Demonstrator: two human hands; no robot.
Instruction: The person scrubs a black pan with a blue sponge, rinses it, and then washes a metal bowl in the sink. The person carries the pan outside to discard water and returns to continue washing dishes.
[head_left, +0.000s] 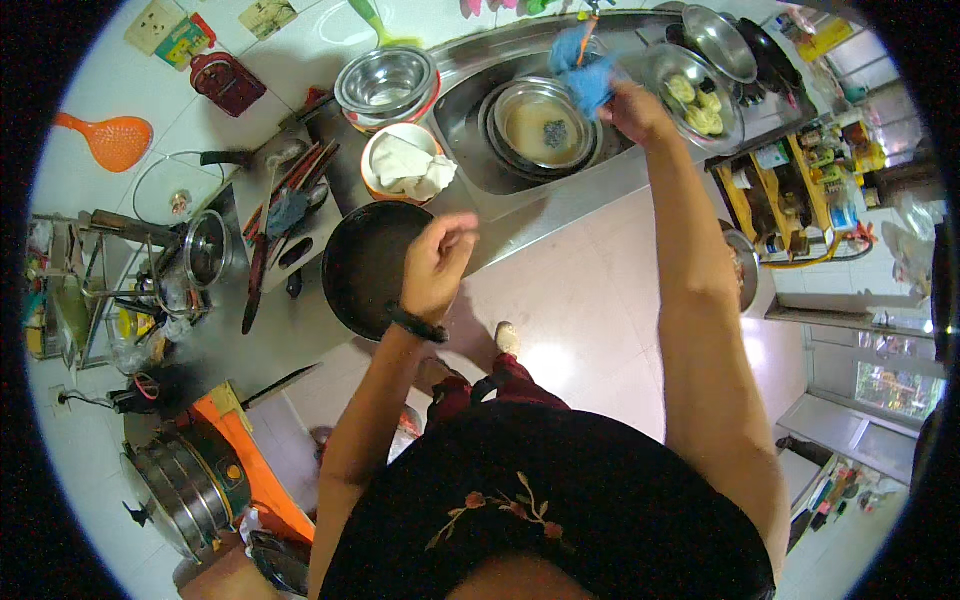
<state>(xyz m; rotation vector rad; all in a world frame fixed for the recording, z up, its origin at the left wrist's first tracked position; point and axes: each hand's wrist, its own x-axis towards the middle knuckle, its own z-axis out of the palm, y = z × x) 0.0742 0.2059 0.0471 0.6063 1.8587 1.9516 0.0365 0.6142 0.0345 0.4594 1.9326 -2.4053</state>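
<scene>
My right hand (637, 112) reaches over the far right side of the steel sink (461, 150), its fingers closed on a blue cloth (589, 79) just below the tap. Beneath and left of it, nested metal basins (544, 127) in the sink hold cloudy water with a dark, speckled patch. My left hand (442, 259), fingers loosely curled with no object visible in them, hovers at the right side of a black pan (367, 262) on the counter edge. Behind the pan, a bowl (367, 169) holds white cloths (409, 165).
Stacked steel bowls (386, 79) stand left of the sink. A glass bowl (731, 142) with pale green pieces sits to its right. Utensils and a cleaver-like blade lie on the left counter (217, 337). A steel steamer pot (180, 487) stands lower left; a wooden rack (757, 187) is right.
</scene>
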